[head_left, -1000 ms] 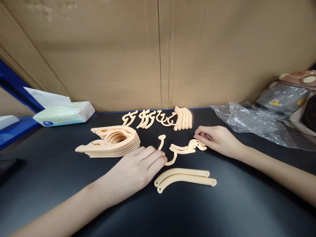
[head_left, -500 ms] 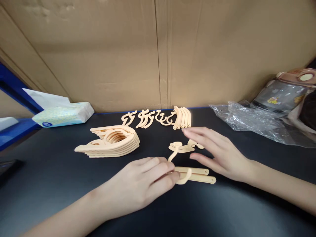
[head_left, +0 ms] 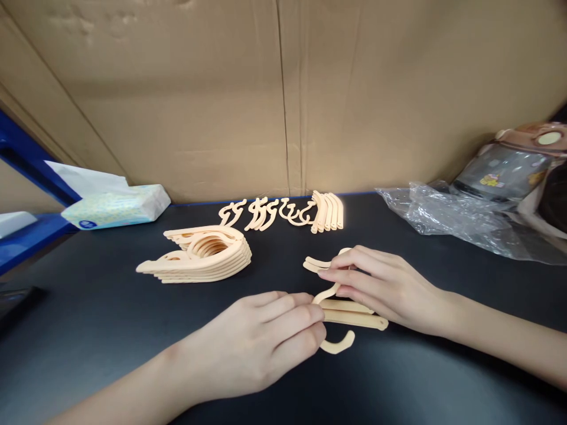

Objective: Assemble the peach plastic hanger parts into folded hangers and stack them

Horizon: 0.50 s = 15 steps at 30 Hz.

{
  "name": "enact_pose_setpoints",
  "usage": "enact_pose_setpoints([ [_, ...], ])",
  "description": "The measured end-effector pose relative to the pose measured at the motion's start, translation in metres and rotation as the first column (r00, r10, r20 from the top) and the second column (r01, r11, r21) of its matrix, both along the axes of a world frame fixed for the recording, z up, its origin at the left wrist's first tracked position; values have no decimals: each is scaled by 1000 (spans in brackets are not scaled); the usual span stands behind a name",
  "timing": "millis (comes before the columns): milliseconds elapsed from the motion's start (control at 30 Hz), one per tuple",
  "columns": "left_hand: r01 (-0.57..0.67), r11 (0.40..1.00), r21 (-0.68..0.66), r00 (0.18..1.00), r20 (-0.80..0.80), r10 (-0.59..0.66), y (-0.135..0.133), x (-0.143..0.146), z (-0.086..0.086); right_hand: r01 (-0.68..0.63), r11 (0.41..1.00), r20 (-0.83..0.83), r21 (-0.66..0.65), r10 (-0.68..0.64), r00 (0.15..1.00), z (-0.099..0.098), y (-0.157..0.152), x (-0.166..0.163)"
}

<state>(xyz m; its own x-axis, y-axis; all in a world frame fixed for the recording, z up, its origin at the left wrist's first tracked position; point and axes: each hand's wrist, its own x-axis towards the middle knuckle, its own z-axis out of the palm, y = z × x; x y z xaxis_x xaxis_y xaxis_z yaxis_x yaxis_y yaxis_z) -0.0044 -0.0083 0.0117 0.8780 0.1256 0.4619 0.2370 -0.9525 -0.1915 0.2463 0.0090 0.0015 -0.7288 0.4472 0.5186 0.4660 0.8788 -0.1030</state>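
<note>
A cream plastic hanger hook (head_left: 339, 345) is pinched in the fingers of my left hand (head_left: 261, 336), its curved end pointing toward me. My right hand (head_left: 385, 286) has its fingers closed on the other end of the hook's stem. Just beyond the hook lie two straight cream hanger arms (head_left: 354, 319), side by side and partly covered by my left fingers. Behind my right fingertips rest small curved cream hanger pieces (head_left: 316, 264), partly hidden by the hand.
To the left lies a stack of cream folding hangers (head_left: 199, 260). Along the back edge are loose hooks (head_left: 295, 212), curved pieces (head_left: 261, 213) and hanger arms (head_left: 328, 211). A tissue pack (head_left: 119, 206) sits back left; clear plastic bags (head_left: 452, 218) and a bottle (head_left: 500, 165) stand right.
My right hand has come down and left, closing from spread fingers onto the hook's stem end. In my left hand the hook has turned, its curved end now nearer me.
</note>
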Motion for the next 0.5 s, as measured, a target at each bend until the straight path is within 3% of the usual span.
enact_pose_setpoints([
  [100,-38,999,-36,999,11,39,2,-2,0,54,998,31,-6,-54,998,0,-1,-1],
  [233,-143,984,-103,987,54,149,5,-7,-3,110,990,18,84,-112,994,3,0,-3],
  [500,-274,946,-174,929,204,307,2,-4,-11,72,985,-10,158,-71,997,0,-2,-5],
])
